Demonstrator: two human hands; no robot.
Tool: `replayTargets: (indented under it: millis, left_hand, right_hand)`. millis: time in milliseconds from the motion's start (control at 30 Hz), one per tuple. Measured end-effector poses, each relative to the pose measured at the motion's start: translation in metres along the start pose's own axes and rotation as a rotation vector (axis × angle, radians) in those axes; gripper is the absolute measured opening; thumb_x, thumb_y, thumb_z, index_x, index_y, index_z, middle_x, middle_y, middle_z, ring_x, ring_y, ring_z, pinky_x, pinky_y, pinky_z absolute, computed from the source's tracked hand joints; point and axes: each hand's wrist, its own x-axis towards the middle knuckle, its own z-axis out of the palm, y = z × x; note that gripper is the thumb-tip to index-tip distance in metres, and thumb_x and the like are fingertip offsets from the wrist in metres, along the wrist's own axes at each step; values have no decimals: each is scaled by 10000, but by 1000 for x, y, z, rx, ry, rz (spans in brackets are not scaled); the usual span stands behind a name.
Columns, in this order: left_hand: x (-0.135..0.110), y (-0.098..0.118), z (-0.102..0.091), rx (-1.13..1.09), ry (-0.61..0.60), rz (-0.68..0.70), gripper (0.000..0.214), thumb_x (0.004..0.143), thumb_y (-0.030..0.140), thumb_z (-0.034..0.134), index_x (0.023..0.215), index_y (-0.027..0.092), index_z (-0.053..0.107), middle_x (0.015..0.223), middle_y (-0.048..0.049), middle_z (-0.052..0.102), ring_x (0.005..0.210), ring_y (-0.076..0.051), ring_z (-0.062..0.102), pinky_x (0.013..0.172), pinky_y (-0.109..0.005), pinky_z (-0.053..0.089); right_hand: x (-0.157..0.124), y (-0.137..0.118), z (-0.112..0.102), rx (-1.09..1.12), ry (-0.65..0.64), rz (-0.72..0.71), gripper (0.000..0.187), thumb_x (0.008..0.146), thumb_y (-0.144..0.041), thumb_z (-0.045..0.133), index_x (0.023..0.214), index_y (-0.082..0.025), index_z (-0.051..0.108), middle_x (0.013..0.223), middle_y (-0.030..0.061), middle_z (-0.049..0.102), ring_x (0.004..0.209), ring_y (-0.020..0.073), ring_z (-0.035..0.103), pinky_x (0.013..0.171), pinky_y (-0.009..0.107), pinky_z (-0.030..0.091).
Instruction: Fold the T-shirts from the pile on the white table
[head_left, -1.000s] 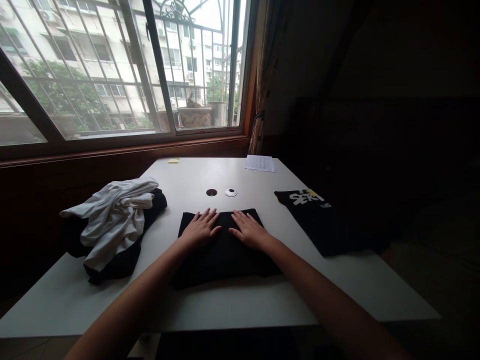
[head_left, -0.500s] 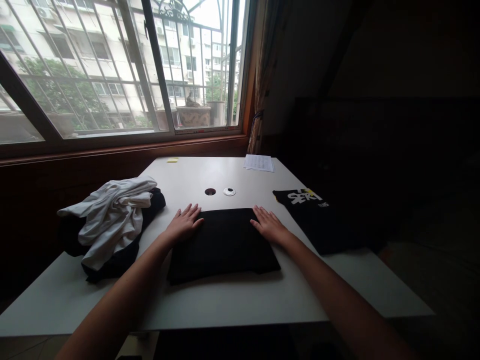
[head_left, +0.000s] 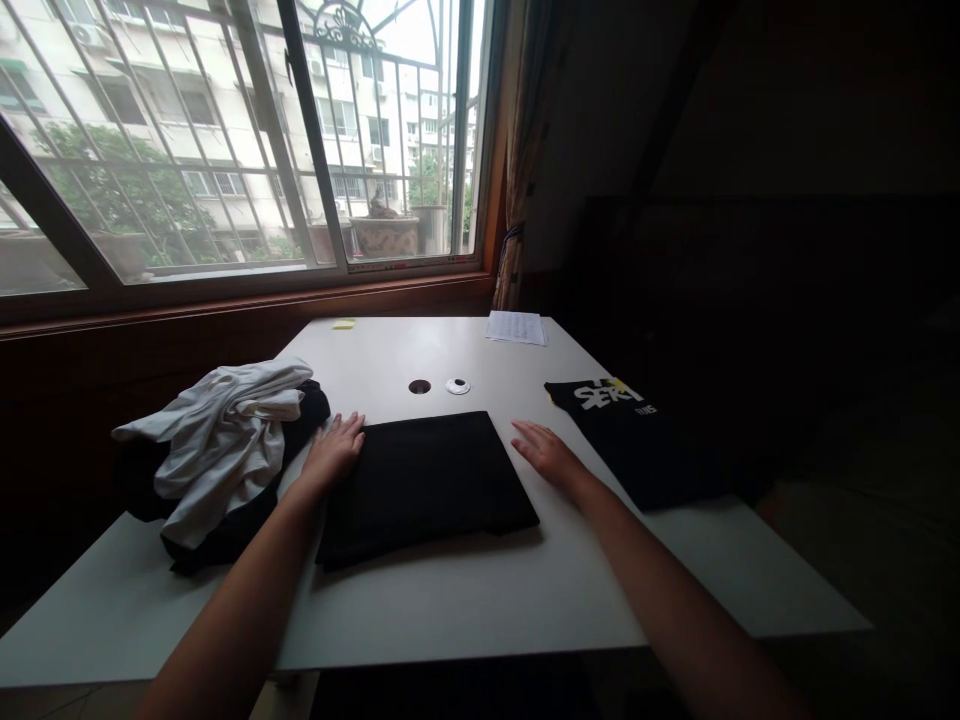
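A black garment [head_left: 429,490], folded into a flat rectangle, lies on the white table [head_left: 465,620] in front of me. At its far left corner is my left hand [head_left: 335,447], fingers stretched out along the garment's edge; whether it presses on the cloth I cannot tell. My right hand [head_left: 546,452] is just off the garment's right side, open, with a strip of table showing between it and the cloth. Neither hand holds anything.
To the left sits a crumpled heap of clothes, a white garment [head_left: 232,430] on top of dark cloth [head_left: 315,405]. On the right lies a dark shirt [head_left: 637,440] with white lettering. Farther back are papers [head_left: 516,327], a yellow note [head_left: 343,324], a table hole [head_left: 419,387] and its cover [head_left: 458,386].
The folded black garment has shifted a little left, together with my left hand. My right hand has come off its right edge and moved slightly right.
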Motion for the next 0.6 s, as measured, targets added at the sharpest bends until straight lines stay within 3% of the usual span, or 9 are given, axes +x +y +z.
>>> replayTargets:
  millis: [167, 300, 433, 600]
  left_hand:
    - [-2, 2, 4, 11, 119, -139, 548, 1025, 280, 295, 1555, 235, 425, 1658, -77, 339, 1553, -324, 233, 1226, -595, 214]
    - [-6, 7, 3, 29, 190, -188, 548, 1004, 235, 321, 1532, 211, 466, 1640, -99, 375, 1520, -354, 297, 1198, -553, 301]
    - [-9, 10, -3, 87, 250, -109, 550, 943, 138, 380, 1466, 192, 541, 1526, -118, 518, 1443, -333, 405, 1148, -493, 380]
    - [-13, 12, -10, 143, 273, -2, 526, 898, 125, 453, 1399, 185, 603, 1270, -114, 665, 1161, -293, 584, 1041, -408, 458]
  right_hand:
    - [-4, -8, -9, 151, 93, -136, 466, 984, -497, 504, 1343, -236, 643, 1356, 95, 646, 1304, 269, 557, 1141, 458, 415]
    - [-6, -19, -14, 129, 158, -248, 300, 967, -381, 579, 1189, -235, 719, 1227, 95, 683, 1174, 267, 609, 1078, 475, 452]
    - [-8, -35, -12, 61, 207, -387, 216, 916, -276, 665, 1116, -255, 744, 1161, 81, 689, 1089, 260, 609, 1041, 489, 467]
    - [-8, -46, -6, 22, 168, -496, 147, 876, -232, 716, 998, -283, 780, 1061, 57, 716, 1043, 251, 612, 952, 443, 505]
